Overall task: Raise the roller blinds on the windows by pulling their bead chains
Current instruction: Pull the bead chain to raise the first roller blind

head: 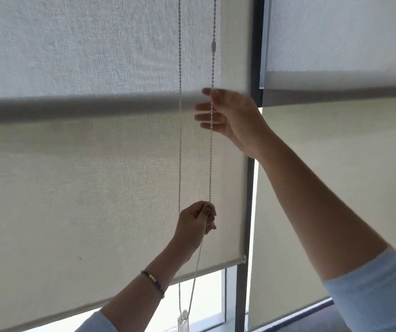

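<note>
From the head camera we saw our left hand (pixel 195 218) fisted around the bead chain (pixel 211 149) low before the roller blind (pixel 96 188); our right hand (pixel 225 116), fingers spread, seemingly touched that strand higher up.

Matt woven cloth roller blind (pixel 96 176) at left, small-beaded chain (pixel 179 140), smooth dark window frame (pixel 246 212), soft pale-blue cloth sleeve (pixel 379 291) lower right
</note>
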### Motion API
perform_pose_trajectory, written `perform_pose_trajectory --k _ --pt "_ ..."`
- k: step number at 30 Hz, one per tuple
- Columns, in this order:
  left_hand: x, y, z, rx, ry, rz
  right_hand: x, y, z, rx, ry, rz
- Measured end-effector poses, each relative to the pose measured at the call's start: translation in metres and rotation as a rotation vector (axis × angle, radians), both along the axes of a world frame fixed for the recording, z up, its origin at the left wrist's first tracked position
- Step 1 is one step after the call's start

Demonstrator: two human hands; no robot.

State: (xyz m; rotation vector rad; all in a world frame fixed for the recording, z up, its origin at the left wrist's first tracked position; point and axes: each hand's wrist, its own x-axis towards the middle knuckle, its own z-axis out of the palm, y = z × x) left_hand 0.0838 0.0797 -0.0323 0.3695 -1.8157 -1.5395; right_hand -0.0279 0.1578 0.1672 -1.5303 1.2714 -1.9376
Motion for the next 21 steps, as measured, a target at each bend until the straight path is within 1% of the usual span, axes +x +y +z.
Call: perform_pose_trajectory --k 2,4,7,11,15,17,18,21 --pt "0.001 0.002 0.002 -0.019 -0.008 0.000 0.008 -0.009 0.029 -0.099 -0.049 -0.024" --pt "0.002 0.002 0.003 -0.023 -0.004 -0.001 0.011 -0.013 0.050 -0.179 -0.109 -0.091" --pt "0.004 0.000 0.003 -0.019 -0.003 -0.005 0.012 -0.016 0.070 -0.177 -0.151 -0.123" --pt "0.007 -0.001 0.002 -0.024 -0.021 -0.040 0.013 -0.015 0.075 -0.134 -0.058 -0.129" --pt "0.012 -0.014 0.011 -0.051 -0.094 -0.162 0.012 -0.012 0.071 -0.244 0.032 -0.189" --pt "0.011 -0.024 0.028 -0.101 -0.124 -0.194 0.009 -0.011 0.068 -0.305 0.055 -0.206" --pt "0.011 -0.028 0.041 -0.096 -0.107 -0.205 0.007 -0.010 0.066 -0.321 0.052 -0.209" --pt "0.007 -0.032 0.102 -0.071 0.045 -0.226 0.001 -0.006 0.062 -0.347 0.040 -0.245"
